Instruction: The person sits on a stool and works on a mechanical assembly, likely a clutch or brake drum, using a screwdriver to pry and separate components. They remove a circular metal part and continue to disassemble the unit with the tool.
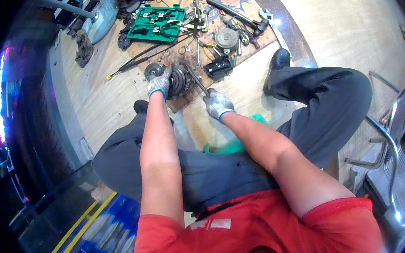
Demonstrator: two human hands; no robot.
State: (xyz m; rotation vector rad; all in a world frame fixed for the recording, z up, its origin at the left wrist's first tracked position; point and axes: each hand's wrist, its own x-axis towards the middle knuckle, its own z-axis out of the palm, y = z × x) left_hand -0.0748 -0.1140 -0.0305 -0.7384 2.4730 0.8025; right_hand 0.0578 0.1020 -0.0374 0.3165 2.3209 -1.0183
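Note:
My gloved left hand [159, 84] grips a dark metal assembly of stacked toothed wheels [178, 84], beside a smaller metal wheel [153, 69]. My gloved right hand [217, 103] is closed round the lower end of a long metal bar [196, 79], whose upper end reaches the assembly's right side. Both rest on a stained board [258, 49], with a black rectangular part [217, 68] to their right. Behind them are a round silver housing [226, 39], loose hand tools, and an open green case of pliers [155, 22].
My legs spread either side, a dark boot [279, 62] at the board's right. A long hammer-like tool [236, 16] lies at the back. A round metal stand base [102, 24] is upper left, a metal chair [395, 129] right, and a blue-and-yellow rack of packets [96, 237] lower left.

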